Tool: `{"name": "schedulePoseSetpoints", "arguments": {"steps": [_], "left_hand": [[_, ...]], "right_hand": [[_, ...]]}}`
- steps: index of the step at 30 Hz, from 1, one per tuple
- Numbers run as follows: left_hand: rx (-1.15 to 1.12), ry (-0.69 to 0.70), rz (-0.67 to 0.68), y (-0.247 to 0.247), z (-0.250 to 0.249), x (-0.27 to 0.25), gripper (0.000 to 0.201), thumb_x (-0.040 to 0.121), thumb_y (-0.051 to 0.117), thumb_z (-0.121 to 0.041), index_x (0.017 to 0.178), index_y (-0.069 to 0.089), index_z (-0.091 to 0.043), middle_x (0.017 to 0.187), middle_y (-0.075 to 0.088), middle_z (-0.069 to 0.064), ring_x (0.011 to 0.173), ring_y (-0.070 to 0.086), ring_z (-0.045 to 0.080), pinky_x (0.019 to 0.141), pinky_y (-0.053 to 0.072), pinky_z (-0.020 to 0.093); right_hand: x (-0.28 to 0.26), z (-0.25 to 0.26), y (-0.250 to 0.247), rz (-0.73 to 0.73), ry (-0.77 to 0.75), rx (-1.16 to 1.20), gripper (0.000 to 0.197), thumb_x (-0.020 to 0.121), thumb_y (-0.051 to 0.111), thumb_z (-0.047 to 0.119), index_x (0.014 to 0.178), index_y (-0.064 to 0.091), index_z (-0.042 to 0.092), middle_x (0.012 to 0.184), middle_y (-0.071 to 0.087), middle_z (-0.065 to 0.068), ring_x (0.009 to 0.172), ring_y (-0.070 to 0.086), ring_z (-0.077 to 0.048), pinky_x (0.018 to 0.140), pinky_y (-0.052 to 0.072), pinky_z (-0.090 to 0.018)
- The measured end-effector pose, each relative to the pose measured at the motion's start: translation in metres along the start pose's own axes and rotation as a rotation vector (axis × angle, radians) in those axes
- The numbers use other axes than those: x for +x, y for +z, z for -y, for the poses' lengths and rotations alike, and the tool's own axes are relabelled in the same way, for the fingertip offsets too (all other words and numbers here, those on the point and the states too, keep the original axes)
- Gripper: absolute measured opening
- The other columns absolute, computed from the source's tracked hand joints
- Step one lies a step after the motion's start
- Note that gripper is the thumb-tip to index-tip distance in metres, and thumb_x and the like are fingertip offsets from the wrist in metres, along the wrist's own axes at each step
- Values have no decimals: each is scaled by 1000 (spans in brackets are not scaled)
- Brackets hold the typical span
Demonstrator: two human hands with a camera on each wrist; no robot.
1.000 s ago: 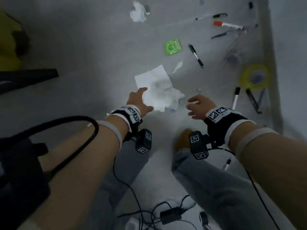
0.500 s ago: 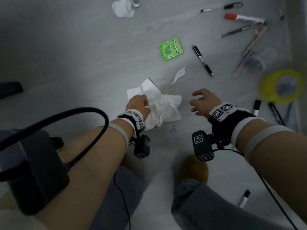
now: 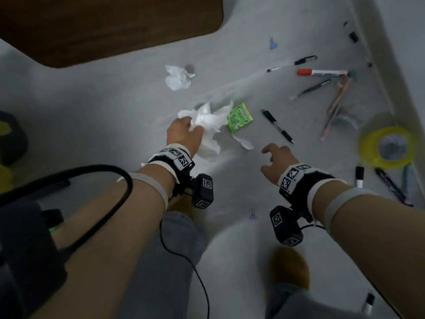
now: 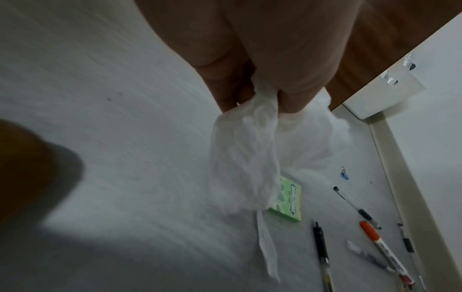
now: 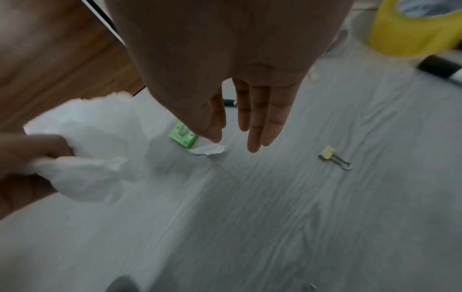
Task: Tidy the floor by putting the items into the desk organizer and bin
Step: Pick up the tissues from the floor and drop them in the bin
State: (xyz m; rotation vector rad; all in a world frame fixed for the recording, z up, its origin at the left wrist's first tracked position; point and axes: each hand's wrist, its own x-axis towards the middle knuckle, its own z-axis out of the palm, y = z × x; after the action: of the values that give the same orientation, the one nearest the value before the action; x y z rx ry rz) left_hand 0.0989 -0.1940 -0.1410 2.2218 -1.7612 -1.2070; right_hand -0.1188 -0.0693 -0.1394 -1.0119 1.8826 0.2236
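Note:
My left hand (image 3: 190, 127) grips a bunched white tissue (image 3: 208, 122) and holds it just above the grey floor; in the left wrist view the tissue (image 4: 247, 150) hangs from my curled fingers. A green gum pack (image 3: 239, 118) lies right beside the tissue, with a small torn paper scrap (image 3: 245, 141) below it. My right hand (image 3: 268, 155) hovers to the right, open and holding nothing. In the right wrist view its straight fingers (image 5: 255, 126) point down near the paper scrap (image 5: 207, 150) and the green gum pack (image 5: 183, 137).
Another crumpled tissue (image 3: 178, 77) lies farther off. A black pen (image 3: 277, 125), a red marker (image 3: 322, 72), several more pens and a yellow tape roll (image 3: 388, 146) litter the right side by the wall. A yellow binder clip (image 5: 333, 157) lies nearby. Brown wooden furniture (image 3: 110, 24) is at the top left.
My left hand closed round the flat tissue, bunched it and lifted it off the floor toward the green pack. My right hand stayed open beside it.

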Motion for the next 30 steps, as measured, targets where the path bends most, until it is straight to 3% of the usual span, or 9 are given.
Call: {"name": "schedulePoseSetpoints", "arguments": {"steps": [2, 5, 8, 14, 17, 19, 23, 27, 30], "left_hand": [[-29, 20, 18, 4, 0, 30, 24, 89, 59, -24, 74, 51, -7, 93, 49, 7, 77, 50, 25, 69, 37, 22], [22, 144, 29, -6, 0, 73, 24, 85, 62, -29, 70, 51, -14, 96, 54, 12, 83, 58, 32, 70, 39, 29], [158, 269, -61, -20, -7, 115, 23, 87, 66, -26, 99, 59, -7, 110, 54, 13, 95, 58, 31, 78, 45, 30], [139, 219, 59, -17, 4, 166, 83, 83, 70, -11, 148, 29, -41, 158, 12, 3, 106, 47, 15, 89, 46, 23], [415, 271, 78, 1, 11, 176, 44, 89, 57, -24, 133, 52, -22, 143, 37, 11, 111, 54, 25, 101, 44, 25], [511, 299, 40, 8, 10, 173, 33, 88, 50, -32, 113, 58, -14, 124, 51, 11, 106, 56, 27, 95, 43, 24], [344, 292, 9, 14, -20, 156, 28, 88, 59, -26, 109, 61, -7, 113, 59, 13, 100, 61, 30, 82, 43, 29], [219, 303, 203, 31, -85, 118, 25, 86, 63, -38, 95, 59, -15, 89, 60, 3, 84, 57, 27, 70, 37, 27], [124, 355, 399, 56, -118, 58, 28, 86, 60, -44, 96, 54, -18, 94, 62, 3, 88, 59, 27, 69, 39, 30]], "right_hand": [[29, 13, 10, -25, -3, -26, 55, 86, 63, 26, 136, 38, 26, 133, 36, -13, 84, 61, -32, 72, 49, -33], [65, 34, 22, -34, -4, -37, 55, 82, 65, 24, 131, 39, 28, 127, 35, -12, 75, 58, -33, 69, 50, -34], [88, 49, 28, -85, -10, -64, 44, 80, 64, 20, 119, 44, 24, 122, 34, -11, 76, 57, -36, 75, 53, -40], [105, 55, 37, -94, -99, -231, 24, 88, 58, 17, 111, 54, 14, 121, 46, -11, 99, 61, -35, 82, 49, -36], [103, 55, 26, -86, -126, -203, 14, 88, 58, 17, 101, 58, 15, 115, 55, -8, 105, 59, -30, 83, 45, -31], [100, 57, 13, -133, -135, -117, 6, 87, 57, 17, 92, 59, 19, 108, 62, -8, 102, 60, -30, 79, 44, -28], [93, 55, -20, -247, -165, 63, 6, 87, 56, 19, 93, 58, 20, 90, 65, -6, 88, 63, -31, 74, 49, -31], [67, 39, -54, -446, -141, 361, 6, 85, 59, 14, 88, 59, 20, 78, 67, -4, 76, 64, -26, 71, 53, -33], [24, 19, -65, -579, -58, 569, 7, 83, 63, 16, 80, 58, 20, 66, 62, 1, 69, 64, -23, 66, 50, -29]]}}
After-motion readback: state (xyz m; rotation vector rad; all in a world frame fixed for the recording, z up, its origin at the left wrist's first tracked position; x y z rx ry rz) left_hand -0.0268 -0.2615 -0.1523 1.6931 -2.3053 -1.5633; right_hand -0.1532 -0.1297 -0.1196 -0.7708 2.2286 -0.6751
